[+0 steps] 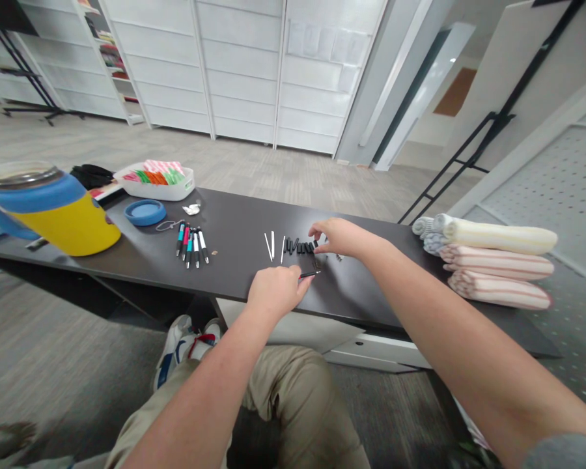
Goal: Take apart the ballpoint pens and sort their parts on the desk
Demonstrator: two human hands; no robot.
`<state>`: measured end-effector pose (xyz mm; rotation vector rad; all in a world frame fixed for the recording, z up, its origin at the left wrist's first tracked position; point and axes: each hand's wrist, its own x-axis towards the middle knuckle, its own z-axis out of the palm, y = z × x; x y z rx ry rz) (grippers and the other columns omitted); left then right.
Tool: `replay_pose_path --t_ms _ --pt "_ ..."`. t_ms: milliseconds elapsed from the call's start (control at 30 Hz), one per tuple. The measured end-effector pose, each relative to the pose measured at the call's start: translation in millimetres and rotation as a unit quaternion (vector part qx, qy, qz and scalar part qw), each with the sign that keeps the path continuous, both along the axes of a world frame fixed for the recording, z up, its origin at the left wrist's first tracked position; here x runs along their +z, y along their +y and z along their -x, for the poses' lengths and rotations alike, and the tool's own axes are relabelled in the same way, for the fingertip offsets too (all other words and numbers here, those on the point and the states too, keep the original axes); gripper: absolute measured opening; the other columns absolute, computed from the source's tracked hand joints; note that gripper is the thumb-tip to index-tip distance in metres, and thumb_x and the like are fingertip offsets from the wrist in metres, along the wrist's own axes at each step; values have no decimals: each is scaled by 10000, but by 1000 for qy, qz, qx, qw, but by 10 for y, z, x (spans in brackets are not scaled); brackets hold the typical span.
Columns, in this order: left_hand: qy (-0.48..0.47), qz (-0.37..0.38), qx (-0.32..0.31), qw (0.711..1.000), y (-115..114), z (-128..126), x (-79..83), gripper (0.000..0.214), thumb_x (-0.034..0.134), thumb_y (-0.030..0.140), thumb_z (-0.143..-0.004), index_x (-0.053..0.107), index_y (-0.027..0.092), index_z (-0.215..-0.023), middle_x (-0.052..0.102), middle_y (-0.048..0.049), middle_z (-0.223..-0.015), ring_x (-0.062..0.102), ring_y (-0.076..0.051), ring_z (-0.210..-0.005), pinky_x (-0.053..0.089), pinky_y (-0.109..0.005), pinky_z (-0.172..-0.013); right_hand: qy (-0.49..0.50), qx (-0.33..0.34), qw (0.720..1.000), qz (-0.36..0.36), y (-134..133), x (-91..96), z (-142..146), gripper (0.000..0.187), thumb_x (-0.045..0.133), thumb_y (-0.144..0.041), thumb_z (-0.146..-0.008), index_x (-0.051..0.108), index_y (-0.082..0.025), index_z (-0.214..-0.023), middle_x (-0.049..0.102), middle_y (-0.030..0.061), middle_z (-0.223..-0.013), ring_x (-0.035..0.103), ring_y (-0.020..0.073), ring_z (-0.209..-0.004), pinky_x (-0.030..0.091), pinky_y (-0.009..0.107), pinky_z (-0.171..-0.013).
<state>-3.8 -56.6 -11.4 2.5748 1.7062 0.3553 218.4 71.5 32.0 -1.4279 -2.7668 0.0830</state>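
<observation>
My left hand [276, 290] is closed on a slim pen part [310, 274], dark with a pointed tip toward the right and a bit of red near the fingers. Above it my right hand [339, 238] reaches over the desk, thumb and forefinger curved and apart, beside several short black pen grips [297, 246]. Nothing shows between its fingers. Small springs [316, 264] lie just below that hand, and tiny metallic pieces sit partly hidden behind it. Thin white refill tubes [273, 245] lie left of the grips. Several assembled pens [191, 246] with coloured barrels lie farther left.
On the dark desk [239, 221] stand a yellow and blue mug [63, 218], its blue lid [145, 212] and a white basket [156, 189] of colourful packets. A crumpled white scrap [191, 209] lies nearby. Rolled towels [498, 260] are stacked at right.
</observation>
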Motion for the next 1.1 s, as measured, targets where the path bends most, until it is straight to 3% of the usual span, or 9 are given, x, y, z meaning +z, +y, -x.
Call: replay_pose_path --t_ms 500,867,1100 --pt "-16 -2 -4 1000 -10 5 19 481 445 574 -1029 724 186 -972 755 -133 -833 759 -328 -823 553 -393 -728 -51 -13 998 40 73 11 25 411 861 -323 -750 718 -237 -1127 772 22 -1097 706 241 -985 477 313 -789" --pt "-8 8 -2 1000 -10 7 11 497 423 570 -1036 733 183 -1007 757 -149 -870 755 -335 -844 556 -416 -762 -5 -4 999 35 86 -109 40 332 853 -344 -759 741 -276 -1065 776 9 -1042 713 218 -908 477 298 -741" --pt "-7 0 -6 1000 -10 3 11 477 440 562 -1031 730 184 -1006 759 -144 -868 757 -332 -840 554 -399 -741 -3 -1 1000 9 -36 -14 62 347 852 -320 -787 730 -228 -1098 736 68 -1118 689 245 -987 486 315 -816"
